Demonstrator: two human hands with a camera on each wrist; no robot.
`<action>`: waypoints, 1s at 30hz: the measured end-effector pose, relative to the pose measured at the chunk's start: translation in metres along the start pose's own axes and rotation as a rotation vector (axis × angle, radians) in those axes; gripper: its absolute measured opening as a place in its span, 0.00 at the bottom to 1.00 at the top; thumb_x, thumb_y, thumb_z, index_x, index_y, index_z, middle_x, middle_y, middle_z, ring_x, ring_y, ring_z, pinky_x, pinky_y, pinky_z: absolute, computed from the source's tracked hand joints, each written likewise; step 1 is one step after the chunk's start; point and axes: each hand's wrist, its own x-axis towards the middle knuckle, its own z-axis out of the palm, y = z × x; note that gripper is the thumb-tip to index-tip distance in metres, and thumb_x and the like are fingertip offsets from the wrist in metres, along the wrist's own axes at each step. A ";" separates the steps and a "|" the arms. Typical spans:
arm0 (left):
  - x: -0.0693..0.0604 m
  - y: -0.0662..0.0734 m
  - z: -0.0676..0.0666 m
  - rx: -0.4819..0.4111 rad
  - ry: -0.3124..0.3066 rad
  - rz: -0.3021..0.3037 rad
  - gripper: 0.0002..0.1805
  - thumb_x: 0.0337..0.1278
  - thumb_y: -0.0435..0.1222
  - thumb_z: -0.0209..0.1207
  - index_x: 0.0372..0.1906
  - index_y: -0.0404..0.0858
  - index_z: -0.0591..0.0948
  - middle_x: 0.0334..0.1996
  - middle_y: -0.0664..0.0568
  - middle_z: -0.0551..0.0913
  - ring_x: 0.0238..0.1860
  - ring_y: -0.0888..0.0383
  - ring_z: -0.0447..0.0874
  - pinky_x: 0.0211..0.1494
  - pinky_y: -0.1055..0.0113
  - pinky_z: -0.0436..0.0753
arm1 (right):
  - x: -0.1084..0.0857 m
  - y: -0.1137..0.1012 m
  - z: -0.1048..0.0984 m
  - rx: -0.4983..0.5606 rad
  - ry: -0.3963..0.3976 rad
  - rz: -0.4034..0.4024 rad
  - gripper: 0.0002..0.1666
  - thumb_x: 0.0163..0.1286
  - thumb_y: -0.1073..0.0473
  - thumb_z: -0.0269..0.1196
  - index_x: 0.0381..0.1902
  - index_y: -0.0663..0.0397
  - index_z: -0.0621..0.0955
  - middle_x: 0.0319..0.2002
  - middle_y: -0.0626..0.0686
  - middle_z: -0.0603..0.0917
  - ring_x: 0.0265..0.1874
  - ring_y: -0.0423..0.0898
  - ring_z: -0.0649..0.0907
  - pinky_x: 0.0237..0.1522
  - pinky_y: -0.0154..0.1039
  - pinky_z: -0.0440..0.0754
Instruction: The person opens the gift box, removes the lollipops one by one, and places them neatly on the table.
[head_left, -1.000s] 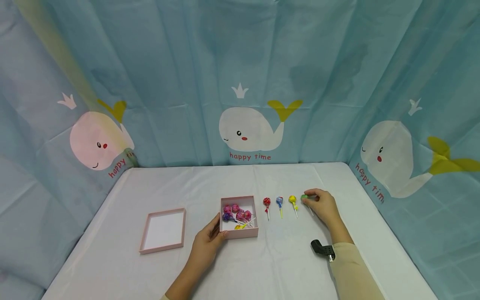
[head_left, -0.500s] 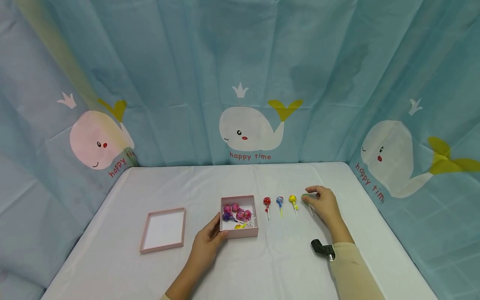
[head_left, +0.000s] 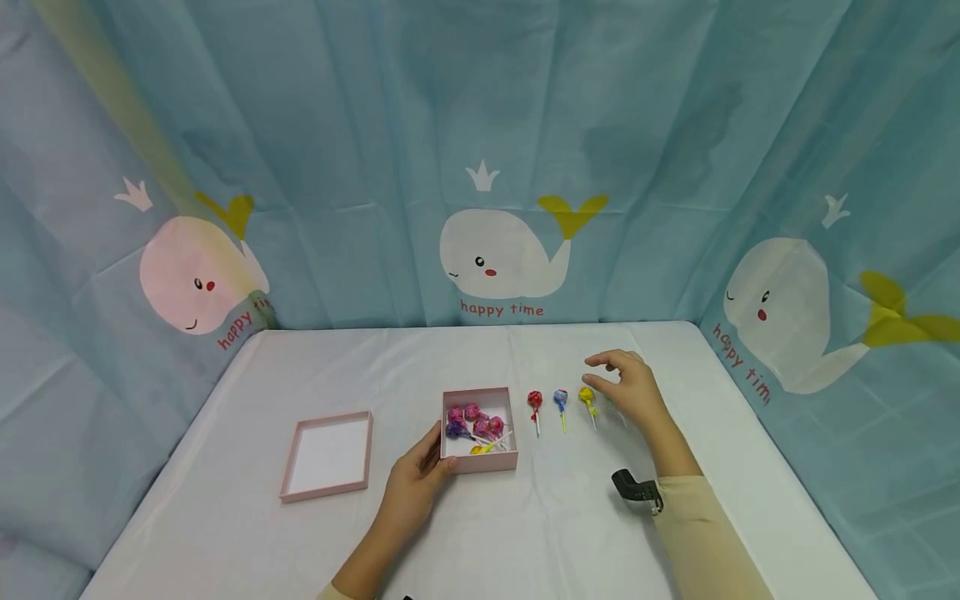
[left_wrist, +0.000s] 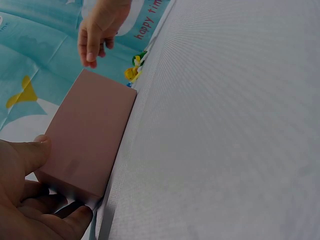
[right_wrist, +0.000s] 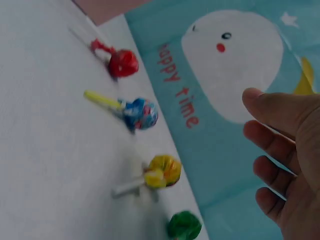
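Observation:
My left hand (head_left: pixel 408 487) grips the front left corner of an open pink box (head_left: pixel 486 463), thumb at the front and fingers along the side. Several pink and purple lollipops (head_left: pixel 481 428) lie inside with a yellow one (head_left: pixel 487 448). To the right of the box, a red lollipop (head_left: pixel 535 400), a blue lollipop (head_left: pixel 561 397), a yellow lollipop (head_left: pixel 587 395) and a green lollipop (right_wrist: pixel 184 226) form a row. Above the row's right end hovers my right hand (head_left: pixel 633 387), thumb and fingers apart, holding nothing. It mostly hides the green lollipop in the head view.
A shallow pink lid (head_left: pixel 324 493) lies at the left on the white tablecloth (head_left: pixel 570 533). Blue curtains (head_left: pixel 360 167) printed with whales stand behind and beside the table. A black wrist device (head_left: pixel 636 487) sits at my right sleeve.
My right hand has let go of the green lollipop, spread its fingers and risen up and left. The left hand and the box stay in place.

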 end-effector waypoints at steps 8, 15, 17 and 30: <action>0.000 -0.001 0.001 0.004 -0.005 -0.005 0.39 0.66 0.38 0.67 0.78 0.37 0.65 0.77 0.45 0.66 0.75 0.49 0.68 0.71 0.65 0.72 | 0.013 -0.035 0.005 0.041 -0.114 -0.100 0.14 0.65 0.52 0.75 0.48 0.40 0.88 0.50 0.43 0.86 0.50 0.47 0.77 0.54 0.58 0.80; 0.001 -0.001 0.001 0.013 -0.003 0.005 0.37 0.67 0.34 0.66 0.78 0.36 0.65 0.76 0.44 0.66 0.74 0.48 0.69 0.70 0.65 0.73 | 0.026 -0.070 0.011 -0.011 -0.260 -0.224 0.14 0.66 0.52 0.74 0.49 0.37 0.88 0.51 0.41 0.86 0.52 0.47 0.79 0.54 0.50 0.82; 0.001 -0.001 0.000 0.015 -0.003 0.002 0.37 0.67 0.34 0.66 0.78 0.37 0.65 0.76 0.44 0.66 0.74 0.49 0.69 0.70 0.66 0.73 | 0.030 -0.081 0.013 -0.023 -0.308 -0.267 0.15 0.65 0.53 0.74 0.50 0.39 0.88 0.50 0.41 0.86 0.53 0.48 0.80 0.56 0.50 0.83; 0.000 -0.003 -0.001 0.018 -0.009 -0.002 0.39 0.66 0.37 0.67 0.78 0.37 0.65 0.76 0.45 0.66 0.74 0.50 0.69 0.70 0.67 0.74 | 0.043 -0.134 0.050 -0.103 -0.641 -0.456 0.16 0.66 0.56 0.74 0.52 0.40 0.88 0.51 0.37 0.86 0.54 0.44 0.80 0.59 0.45 0.83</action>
